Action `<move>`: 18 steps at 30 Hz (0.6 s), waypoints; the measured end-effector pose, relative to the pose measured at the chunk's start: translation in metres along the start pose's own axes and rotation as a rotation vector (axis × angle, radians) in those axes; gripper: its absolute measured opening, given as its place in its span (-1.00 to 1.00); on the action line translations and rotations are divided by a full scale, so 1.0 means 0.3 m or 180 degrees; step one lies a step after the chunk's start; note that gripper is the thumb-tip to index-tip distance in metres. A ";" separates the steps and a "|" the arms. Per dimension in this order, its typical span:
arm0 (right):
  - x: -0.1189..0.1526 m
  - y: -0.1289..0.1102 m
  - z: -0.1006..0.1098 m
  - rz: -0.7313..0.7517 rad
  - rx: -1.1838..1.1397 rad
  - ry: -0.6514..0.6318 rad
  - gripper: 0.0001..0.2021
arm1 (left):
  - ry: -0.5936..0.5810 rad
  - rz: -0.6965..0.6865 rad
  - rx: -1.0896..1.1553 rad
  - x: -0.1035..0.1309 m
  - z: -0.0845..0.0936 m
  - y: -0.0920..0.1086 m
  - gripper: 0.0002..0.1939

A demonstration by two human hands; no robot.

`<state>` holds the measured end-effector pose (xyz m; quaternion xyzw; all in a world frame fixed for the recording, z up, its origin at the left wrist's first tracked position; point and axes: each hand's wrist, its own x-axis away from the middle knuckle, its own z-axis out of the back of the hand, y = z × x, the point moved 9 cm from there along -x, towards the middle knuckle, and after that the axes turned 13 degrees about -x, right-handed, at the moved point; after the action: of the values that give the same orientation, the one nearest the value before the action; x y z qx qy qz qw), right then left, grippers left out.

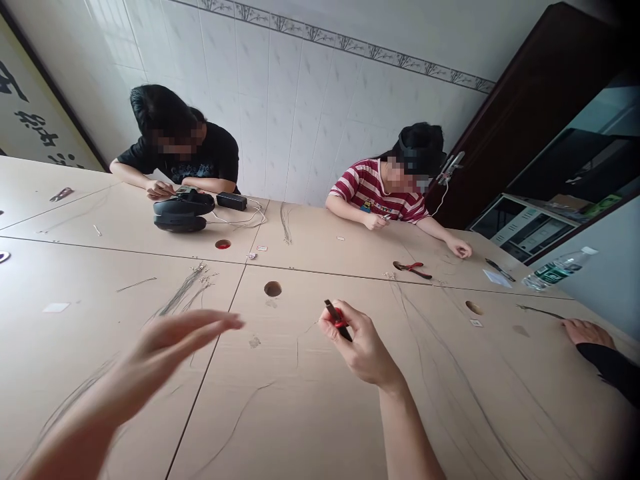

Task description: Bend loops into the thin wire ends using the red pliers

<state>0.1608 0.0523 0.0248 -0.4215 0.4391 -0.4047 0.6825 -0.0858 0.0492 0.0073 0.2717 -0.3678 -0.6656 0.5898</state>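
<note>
The tool [339, 320] lies within the right hand [361, 343], gripped by its curled fingers; the left hand [163, 353], fingers outstretched, is near the wires [182, 292].

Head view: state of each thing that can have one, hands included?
Left hand: open, holding nothing, blurred.
Right hand: closed around red-and-black tool.
Red-and-black tool: held; jaws open or shut, can't tell.
Red-handled pliers: lying on table, handles spread.
Water bottle: capped.
Wire bundle: loose on table.
</note>
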 end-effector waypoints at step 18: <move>-0.009 0.002 -0.046 -0.0025 -0.0070 -0.0359 -0.80 | -0.2181 0.0074 0.2415 -0.085 -0.413 0.169 -0.73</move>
<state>0.1471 0.0517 0.0213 -0.4528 0.4027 -0.3782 0.6999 0.0466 0.0518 -0.0255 0.2288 -0.7588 -0.5294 0.3026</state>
